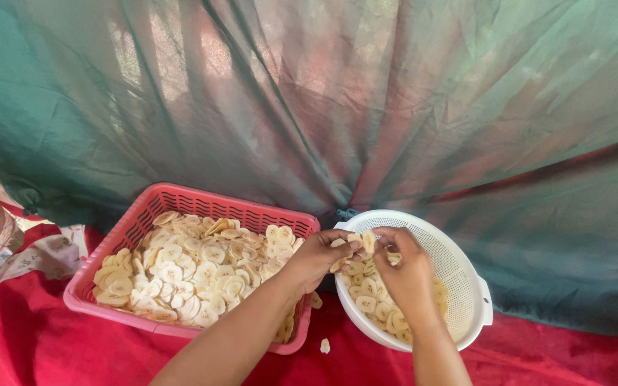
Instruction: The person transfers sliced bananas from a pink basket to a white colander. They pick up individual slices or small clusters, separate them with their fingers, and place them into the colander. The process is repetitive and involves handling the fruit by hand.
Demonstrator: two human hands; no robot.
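Banana slices (368, 241) are being pulled apart over the white colander (466, 286), which sits tilted on the red cloth (30, 343) just right of the pink basket (180, 200). Judging by how things lie, a separating or sorting step is in hand: a small clump of slices is pinched between both hands right above the colander's near rim, while a lot of loose slices are already heaped in the basket and a smaller pile is left in the colander.

Left hand (320, 257) is closed narrowly, fingertips pinched on a slice or two at the clump's left side. Right hand (405, 268) is curled in too, thumb and forefinger nipped onto the same clump from the right, so both hands are touching it at once. How many slices are stuck together can't be made out.

Next move probably calls for a gentle peel rather than a tug, since thin slices like these would likely snap.

A couple of stray slices (325, 346) are lying on the cloth between basket and colander. Green netting (309, 107) is hung behind everything.
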